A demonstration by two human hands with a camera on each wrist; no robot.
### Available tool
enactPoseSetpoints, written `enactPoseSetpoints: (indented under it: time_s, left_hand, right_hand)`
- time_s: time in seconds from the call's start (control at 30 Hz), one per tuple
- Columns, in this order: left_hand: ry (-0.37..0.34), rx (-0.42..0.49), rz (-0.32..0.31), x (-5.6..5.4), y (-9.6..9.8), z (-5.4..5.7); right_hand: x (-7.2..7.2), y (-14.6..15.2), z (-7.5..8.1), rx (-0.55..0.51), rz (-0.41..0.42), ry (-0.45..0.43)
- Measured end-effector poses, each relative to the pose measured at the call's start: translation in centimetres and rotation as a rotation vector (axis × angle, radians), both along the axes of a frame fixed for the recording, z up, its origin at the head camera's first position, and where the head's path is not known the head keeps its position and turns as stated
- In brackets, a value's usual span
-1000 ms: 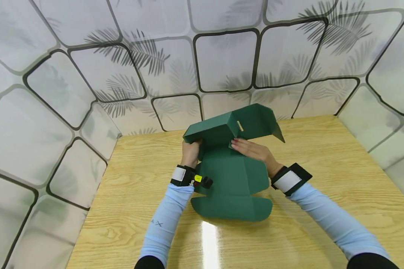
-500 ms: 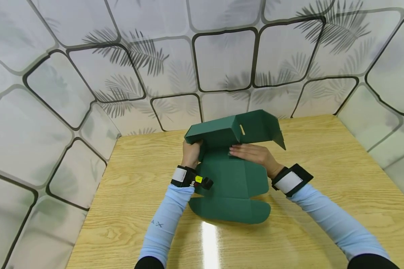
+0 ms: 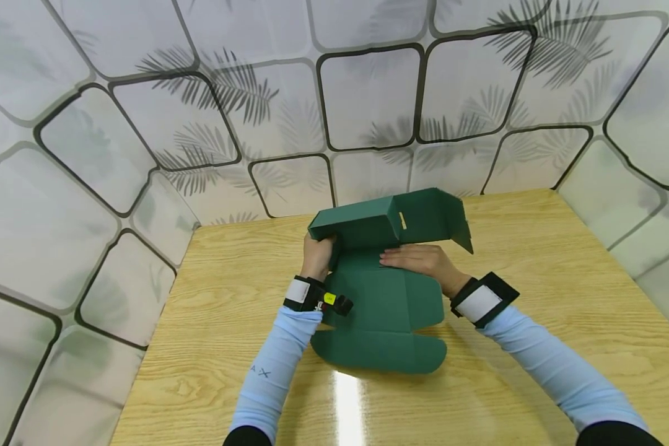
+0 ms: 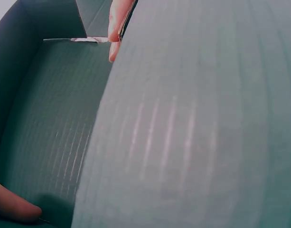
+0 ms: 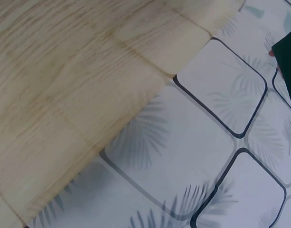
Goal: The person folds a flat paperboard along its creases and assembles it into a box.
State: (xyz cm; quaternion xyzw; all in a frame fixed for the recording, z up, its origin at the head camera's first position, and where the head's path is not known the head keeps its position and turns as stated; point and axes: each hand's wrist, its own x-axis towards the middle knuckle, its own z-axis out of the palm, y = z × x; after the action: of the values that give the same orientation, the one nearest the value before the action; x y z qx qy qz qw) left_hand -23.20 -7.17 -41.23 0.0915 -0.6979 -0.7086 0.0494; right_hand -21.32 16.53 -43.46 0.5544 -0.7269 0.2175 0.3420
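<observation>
A dark green cardboard box (image 3: 376,303), partly folded, lies on the wooden table, its far end raised into a walled section. My left hand (image 3: 316,257) grips the left side of that raised section; its other fingers are hidden, and a thumb (image 4: 14,206) shows inside in the left wrist view. The right hand (image 3: 420,260) lies flat with straight fingers across the inner panel near the raised wall; its thumb is hidden. To the right sticks out a side flap (image 3: 432,217) with a slot. Only a corner of green cardboard (image 5: 288,66) enters the right wrist view.
The wooden table (image 3: 212,371) extends around the box. Behind it stands a wall covering (image 3: 373,99) with dark outlines and leaf prints. Rounded front flaps (image 3: 379,352) of the box lie nearest the person. A light reflection shines on the table in front.
The raised section has tipped lower, and its right flap has come down with it. My right hand has slid slightly down and toward me, fingers still straight. The left hand keeps its grip.
</observation>
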Motion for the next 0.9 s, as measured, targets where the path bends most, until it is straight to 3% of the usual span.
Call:
enactPoseSetpoints:
  time_s: [0.13,0.3,0.63,0.8,0.9]
  left_hand:
    - [-0.015,0.003,-0.001,-0.05,-0.02,-0.13]
    - [0.0,-0.003,0.009,-0.25,0.02,-0.03]
    - [0.02,-0.001,0.01,-0.15,0.14,-0.04]
    - [0.008,0.016,-0.007,-0.16,-0.05,-0.2]
    - [0.019,0.025,0.008,-0.35,-0.41,-0.09]
  right_hand:
    - [-0.04,-0.07,0.1,0.008,-0.03,0.054]
    - [0.13,-0.19,0.31,0.001,-0.065,0.057]
    - [0.09,-0.1,-0.18,-0.018,-0.032,0.037]
    - [0.06,0.12,-0.32,-0.024,-0.124,0.122]
    - [-0.17,0.44,-0.32,-0.083,-0.153,0.131]
